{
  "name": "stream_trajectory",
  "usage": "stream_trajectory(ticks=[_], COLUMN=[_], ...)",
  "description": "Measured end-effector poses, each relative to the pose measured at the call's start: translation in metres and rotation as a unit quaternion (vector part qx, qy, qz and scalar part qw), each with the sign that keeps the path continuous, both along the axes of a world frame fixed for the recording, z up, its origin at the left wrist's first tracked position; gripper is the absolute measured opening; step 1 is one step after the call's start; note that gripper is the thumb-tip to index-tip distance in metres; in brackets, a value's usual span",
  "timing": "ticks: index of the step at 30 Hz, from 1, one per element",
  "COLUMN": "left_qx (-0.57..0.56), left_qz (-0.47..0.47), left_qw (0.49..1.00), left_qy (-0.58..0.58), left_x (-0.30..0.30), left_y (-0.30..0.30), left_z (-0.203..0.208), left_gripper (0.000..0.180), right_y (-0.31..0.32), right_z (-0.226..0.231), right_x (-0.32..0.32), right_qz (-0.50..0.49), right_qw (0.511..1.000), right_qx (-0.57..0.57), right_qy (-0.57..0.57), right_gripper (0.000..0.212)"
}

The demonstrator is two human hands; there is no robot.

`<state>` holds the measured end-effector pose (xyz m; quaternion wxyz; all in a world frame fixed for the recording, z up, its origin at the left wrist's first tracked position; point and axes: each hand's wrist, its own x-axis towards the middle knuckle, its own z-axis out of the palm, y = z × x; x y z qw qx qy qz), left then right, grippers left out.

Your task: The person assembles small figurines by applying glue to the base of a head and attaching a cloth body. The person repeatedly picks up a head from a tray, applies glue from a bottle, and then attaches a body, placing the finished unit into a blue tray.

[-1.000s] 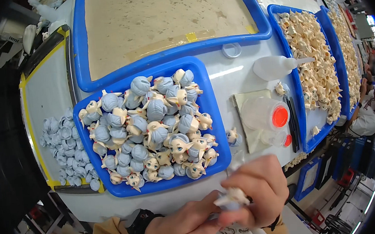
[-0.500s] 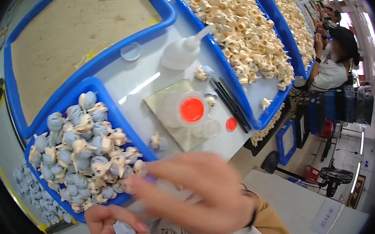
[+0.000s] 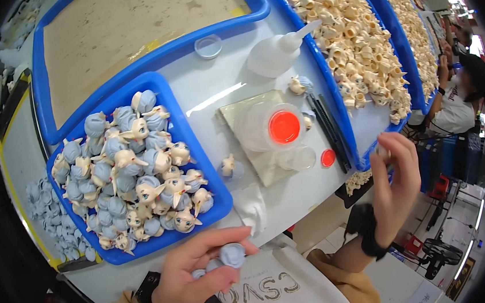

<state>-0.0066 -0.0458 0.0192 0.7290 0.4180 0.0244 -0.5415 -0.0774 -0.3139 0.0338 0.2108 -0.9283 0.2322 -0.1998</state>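
My left hand (image 3: 192, 271) is closed around a few grey-blue doll hair pieces (image 3: 232, 255) just below the near blue tray. My right hand (image 3: 396, 181) is raised at the right, close to the near corner of a long blue tray (image 3: 351, 133). Its thumb and fingers pinch a small pale piece (image 3: 382, 152), mostly hidden, whose kind I cannot make out. Cream doll face parts (image 3: 343, 44) are heaped in that long tray. Doll heads with grey-blue hair (image 3: 134, 161) fill the near blue tray (image 3: 221, 196) at the left.
A white squeeze bottle (image 3: 272, 56), a tub with red content (image 3: 284, 127), a red cap (image 3: 328, 157) and dark sticks (image 3: 331, 129) lie mid-table. A large blue tray (image 3: 153, 52) stands behind. Loose hair pieces (image 3: 58, 219) lie far left. Another person (image 3: 451, 98) sits at the right.
My right hand has moved from the front edge of the doll-head tray to the long tray's corner. My left hand has shifted right, still holding hair pieces. The view has shifted too.
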Motion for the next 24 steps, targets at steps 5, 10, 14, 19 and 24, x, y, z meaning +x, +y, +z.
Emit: stream_trajectory(ticks=[5, 10, 14, 19, 24], left_qx=[-0.008, -0.15, -0.185, -0.107, 0.003], left_qz=[-0.13, -0.206, -0.208, -0.181, -0.123], left_qw=[0.985, 0.958, 0.944, 0.942, 0.968], left_qy=[-0.112, -0.131, -0.179, -0.262, -0.217], left_x=[0.007, 0.006, -0.002, 0.012, 0.008], left_y=[0.004, 0.008, 0.011, -0.003, -0.003], left_z=[-0.008, -0.02, -0.026, -0.013, -0.006], left_gripper=[0.04, 0.031, 0.031, 0.039, 0.047], right_y=[0.07, 0.088, 0.092, 0.089, 0.098], right_z=[0.002, 0.004, -0.022, -0.003, -0.017], right_x=[-0.001, 0.026, 0.021, 0.011, 0.003], right_qz=[0.377, 0.492, 0.492, 0.384, 0.308], right_qw=[0.885, 0.822, 0.799, 0.887, 0.933], right_qx=[0.268, 0.276, 0.273, 0.245, 0.152], right_qy=[-0.045, -0.078, -0.212, -0.07, -0.107], right_gripper=[0.021, 0.014, 0.024, 0.029, 0.029])
